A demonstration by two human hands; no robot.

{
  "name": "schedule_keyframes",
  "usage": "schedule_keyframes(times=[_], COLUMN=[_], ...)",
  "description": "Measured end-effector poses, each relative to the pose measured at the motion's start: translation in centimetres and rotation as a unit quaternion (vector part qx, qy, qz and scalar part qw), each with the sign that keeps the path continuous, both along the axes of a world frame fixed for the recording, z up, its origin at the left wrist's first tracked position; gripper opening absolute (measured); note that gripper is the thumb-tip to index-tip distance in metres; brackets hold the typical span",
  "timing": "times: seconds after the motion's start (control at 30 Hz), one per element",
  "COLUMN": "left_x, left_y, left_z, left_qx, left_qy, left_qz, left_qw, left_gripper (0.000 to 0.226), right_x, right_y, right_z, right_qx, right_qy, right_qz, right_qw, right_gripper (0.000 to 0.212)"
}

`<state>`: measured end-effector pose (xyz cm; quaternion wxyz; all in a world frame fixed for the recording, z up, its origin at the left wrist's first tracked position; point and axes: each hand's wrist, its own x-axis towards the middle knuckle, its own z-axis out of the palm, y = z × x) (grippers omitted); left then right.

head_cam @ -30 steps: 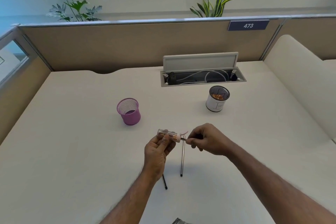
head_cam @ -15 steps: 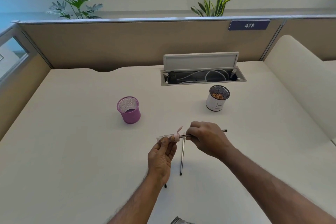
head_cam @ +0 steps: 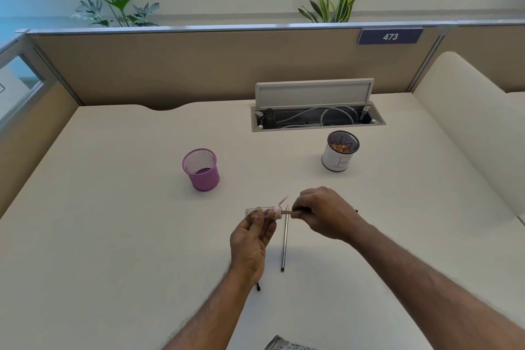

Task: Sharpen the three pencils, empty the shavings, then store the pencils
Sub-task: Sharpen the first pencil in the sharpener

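Note:
My left hand [head_cam: 251, 241] holds a clear tube-shaped sharpener [head_cam: 262, 212] with a pink end cap above the desk. A dark pencil [head_cam: 295, 211] sticks into that pink end, and my right hand [head_cam: 326, 214] grips its shaft; its far end peeks out past the hand at the right. A second dark pencil [head_cam: 284, 244] lies on the desk between my hands, pointing away from me. Under my left wrist only the tip of a third pencil [head_cam: 258, 287] shows. A purple mesh cup [head_cam: 201, 169] stands to the left.
A white cup with a dark mesh rim [head_cam: 340, 154] holds orange-brown shavings at the right. Behind it an open cable hatch [head_cam: 315, 118] with its lid raised is sunk into the desk. Beige partitions wall the desk [head_cam: 113, 236] at the back and left.
My right hand has rolled over the pencil and shifted slightly, with the pencil staying in the sharpener. The sharpener tilted a little in my left hand. The pencils on the desk stayed put.

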<state>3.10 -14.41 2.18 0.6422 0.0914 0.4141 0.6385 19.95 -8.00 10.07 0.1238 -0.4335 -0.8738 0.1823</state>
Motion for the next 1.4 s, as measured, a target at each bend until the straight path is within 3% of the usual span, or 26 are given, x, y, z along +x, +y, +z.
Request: schedule_keyframes(times=[0.2, 0.33, 0.43, 0.57, 0.8, 1.2, 1.4], left_x=[-0.22, -0.57, -0.62, -0.49, -0.21, -0.38, -0.91], left_y=[0.08, 0.29, 0.42, 0.47, 0.36, 0.43, 0.39], left_z=[-0.12, 0.08, 0.12, 0.14, 0.41, 0.53, 0.52], left_qx=[0.003, 0.029, 0.034, 0.025, 0.022, 0.04, 0.063], left_qy=[0.014, 0.028, 0.033, 0.034, 0.042, 0.056, 0.067], left_qz=[0.005, -0.004, -0.007, 0.0, 0.005, -0.003, -0.029], left_qw=[1.0, 0.999, 0.999, 0.999, 0.999, 0.998, 0.995], left_gripper=[0.045, 0.032, 0.027, 0.023, 0.025, 0.026, 0.019], right_x=[0.21, 0.38, 0.47, 0.71, 0.63, 0.62, 0.77], right_y=[0.07, 0.03, 0.12, -0.08, -0.42, -0.03, 0.12], right_z=[0.18, 0.1, 0.09, 0.02, -0.55, -0.49, -0.71], right_qx=[-0.1, -0.165, -0.148, -0.091, 0.006, -0.056, -0.166], right_qy=[0.023, 0.065, 0.057, 0.063, 0.056, 0.076, 0.095], right_qz=[-0.024, -0.037, -0.034, -0.045, -0.032, -0.01, -0.041], right_qw=[0.994, 0.983, 0.987, 0.993, 0.998, 0.995, 0.981], right_gripper=[0.011, 0.013, 0.009, 0.022, 0.01, 0.007, 0.011])
